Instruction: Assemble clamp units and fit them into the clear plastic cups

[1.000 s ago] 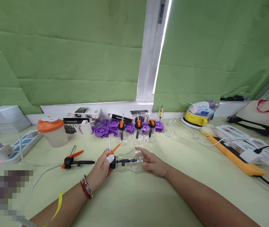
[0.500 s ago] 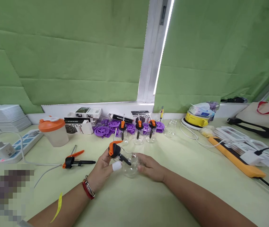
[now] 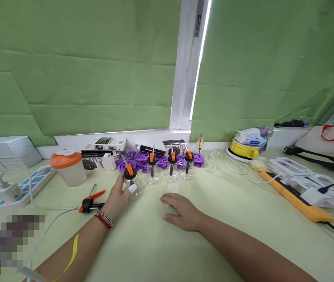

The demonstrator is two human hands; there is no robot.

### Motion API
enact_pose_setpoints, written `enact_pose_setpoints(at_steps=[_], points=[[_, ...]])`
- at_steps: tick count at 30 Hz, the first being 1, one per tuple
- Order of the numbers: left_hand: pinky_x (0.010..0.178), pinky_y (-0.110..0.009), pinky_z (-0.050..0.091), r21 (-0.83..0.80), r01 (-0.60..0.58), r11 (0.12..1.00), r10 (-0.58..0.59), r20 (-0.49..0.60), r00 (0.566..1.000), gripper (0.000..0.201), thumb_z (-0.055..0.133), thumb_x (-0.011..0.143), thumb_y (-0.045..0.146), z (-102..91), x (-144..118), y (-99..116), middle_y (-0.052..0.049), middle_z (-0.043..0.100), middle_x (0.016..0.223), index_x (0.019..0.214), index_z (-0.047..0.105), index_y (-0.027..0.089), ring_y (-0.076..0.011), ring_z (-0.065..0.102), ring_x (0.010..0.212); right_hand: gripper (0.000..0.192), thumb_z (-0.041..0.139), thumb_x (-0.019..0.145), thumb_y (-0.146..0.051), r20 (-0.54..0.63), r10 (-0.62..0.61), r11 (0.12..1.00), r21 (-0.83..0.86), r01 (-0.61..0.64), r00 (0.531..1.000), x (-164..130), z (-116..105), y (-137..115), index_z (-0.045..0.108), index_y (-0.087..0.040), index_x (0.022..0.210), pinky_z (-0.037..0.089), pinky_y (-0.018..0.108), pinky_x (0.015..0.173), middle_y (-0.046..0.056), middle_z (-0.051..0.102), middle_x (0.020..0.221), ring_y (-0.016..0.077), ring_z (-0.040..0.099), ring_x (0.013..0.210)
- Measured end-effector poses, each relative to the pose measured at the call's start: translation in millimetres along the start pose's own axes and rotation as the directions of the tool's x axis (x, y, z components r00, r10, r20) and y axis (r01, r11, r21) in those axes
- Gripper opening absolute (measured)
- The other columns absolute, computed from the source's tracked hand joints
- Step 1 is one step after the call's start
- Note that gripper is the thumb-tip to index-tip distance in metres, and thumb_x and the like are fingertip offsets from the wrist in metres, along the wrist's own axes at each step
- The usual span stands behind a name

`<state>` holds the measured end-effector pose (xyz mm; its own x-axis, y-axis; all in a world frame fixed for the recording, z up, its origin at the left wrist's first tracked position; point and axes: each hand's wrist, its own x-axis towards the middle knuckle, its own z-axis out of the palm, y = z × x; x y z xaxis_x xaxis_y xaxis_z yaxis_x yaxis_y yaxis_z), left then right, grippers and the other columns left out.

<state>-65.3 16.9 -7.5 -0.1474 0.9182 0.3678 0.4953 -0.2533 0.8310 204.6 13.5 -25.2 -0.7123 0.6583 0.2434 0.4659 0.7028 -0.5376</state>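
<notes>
My left hand (image 3: 119, 196) grips a small clear glass bottle (image 3: 133, 188) fitted with a black and orange pump cap, standing it upright on the pale green table (image 3: 161, 250) at the left end of a row. Three similar capped bottles (image 3: 170, 172) stand in that row just to its right. My right hand (image 3: 181, 210) rests flat on the table with fingers apart, holding nothing, a little right of the bottle. A loose orange and black pump cap with its tube (image 3: 92, 202) lies on the table left of my left hand.
Purple plastic wheels (image 3: 143, 158) and small boxes (image 3: 105, 145) line the back. An orange-lidded shaker cup (image 3: 68, 168) and a power strip (image 3: 22, 186) sit left. An uncapped glass bottle (image 3: 212, 160), a yellow device (image 3: 243, 148), an orange strip (image 3: 294, 196) and cables lie right.
The bottle went from lying sideways between both hands to upright at the row's left end in my left hand. My right hand let go and now lies flat on the table.
</notes>
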Motion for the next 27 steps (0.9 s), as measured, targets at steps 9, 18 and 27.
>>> enact_pose_setpoints(at_steps=[9, 18, 27], points=[[0.093, -0.043, 0.042, 0.609, 0.026, 0.792, 0.028, -0.08, 0.996, 0.057, 0.053, 0.073, 0.021, 0.5, 4.4, -16.2, -0.017, 0.05, 0.124, 0.127, 0.039, 0.012, -0.0294, 0.052, 0.112, 0.05, 0.053, 0.083, -0.047, -0.004, -0.01, 1.0, -0.006, 0.01, 1.0, 0.5, 0.4, 2.2, 0.051, -0.02, 0.125, 0.042, 0.04, 0.094, 0.01, 0.053, 0.129, 0.0251, 0.05, 0.113], [0.1, -0.045, 0.031, 0.799, -0.128, 0.588, 0.013, 0.149, 0.989, 0.043, 0.045, 0.078, 0.028, -8.0, 2.5, -4.6, -0.017, 0.048, 0.131, 0.118, 0.053, 0.015, -0.0284, 0.044, 0.122, 0.04, 0.054, 0.084, -0.04, -0.051, -0.023, 0.999, 0.038, 0.025, 0.998, -0.3, 0.4, 2.8, 0.054, -0.021, 0.119, 0.048, 0.033, 0.082, 0.009, 0.057, 0.121, 0.0207, 0.057, 0.098], [0.075, -0.052, 0.04, 0.901, 0.296, 0.318, -0.355, -0.177, 0.918, 0.039, 0.044, 0.076, 0.038, -85.6, 17.8, 2.9, -0.024, 0.056, 0.113, 0.103, 0.056, 0.013, -0.0419, 0.054, 0.101, 0.031, 0.052, 0.077, -0.039, -0.76, 0.433, 0.831, 0.128, -0.541, 0.486, 5.0, -37.2, 84.7, 0.053, -0.017, 0.098, 0.045, 0.039, 0.081, 0.012, 0.059, 0.099, 0.0259, 0.055, 0.092]])
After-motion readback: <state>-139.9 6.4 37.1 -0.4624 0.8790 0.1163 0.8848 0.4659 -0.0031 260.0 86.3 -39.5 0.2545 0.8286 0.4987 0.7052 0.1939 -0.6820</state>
